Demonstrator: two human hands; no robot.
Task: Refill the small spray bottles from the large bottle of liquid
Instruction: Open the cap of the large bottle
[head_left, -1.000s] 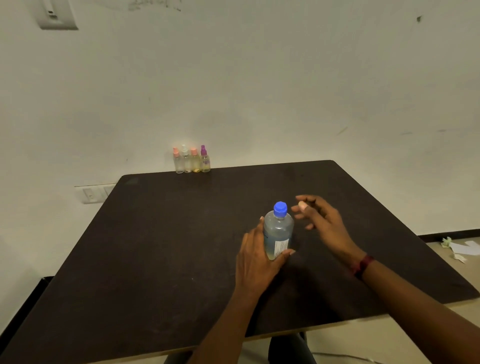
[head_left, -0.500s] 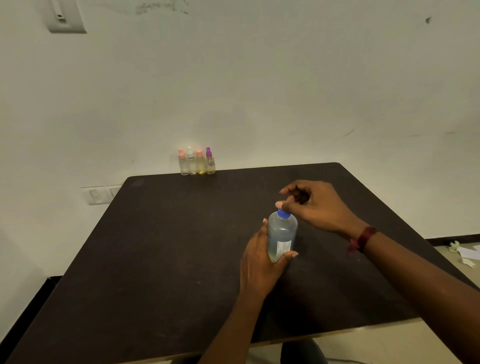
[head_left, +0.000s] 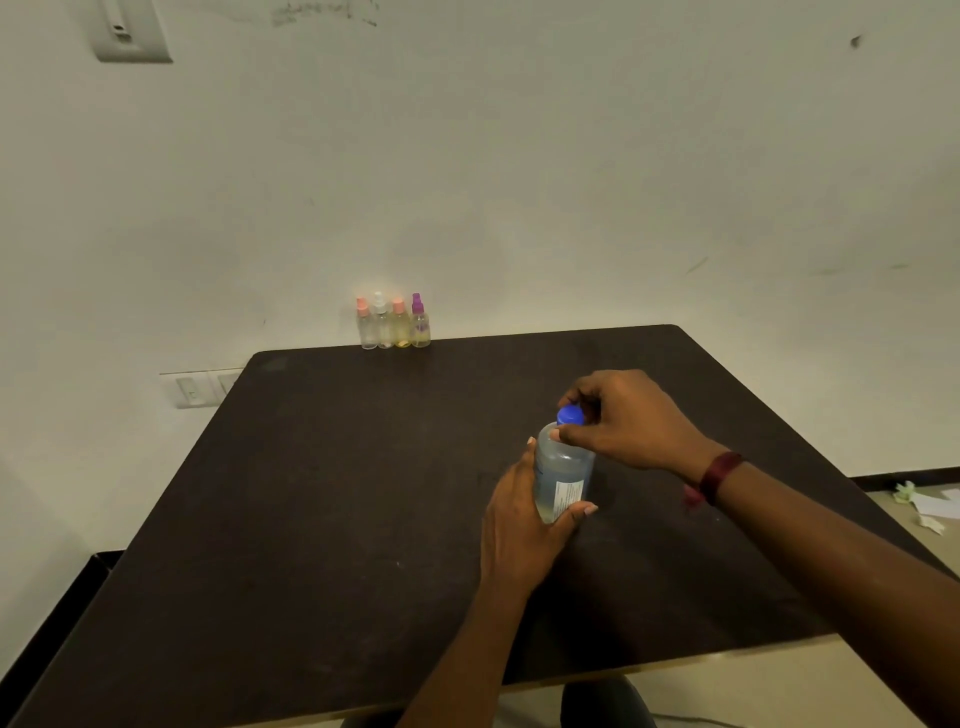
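Plain room, home or office unclear, scuffed off-white wall (head_left: 519, 156), switch plates (head_left: 200, 389) on it, dark table (head_left: 311, 519) against it, paper scraps (head_left: 930, 506) on floor (head_left: 924, 540) past table's right edge.

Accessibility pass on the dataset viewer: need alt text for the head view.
A person's left grip holds a large clear bottle upright on a dark table while the right grip pinches its blue cap. Four small spray bottles stand in a row at the table's far edge, in front of a pale wall.
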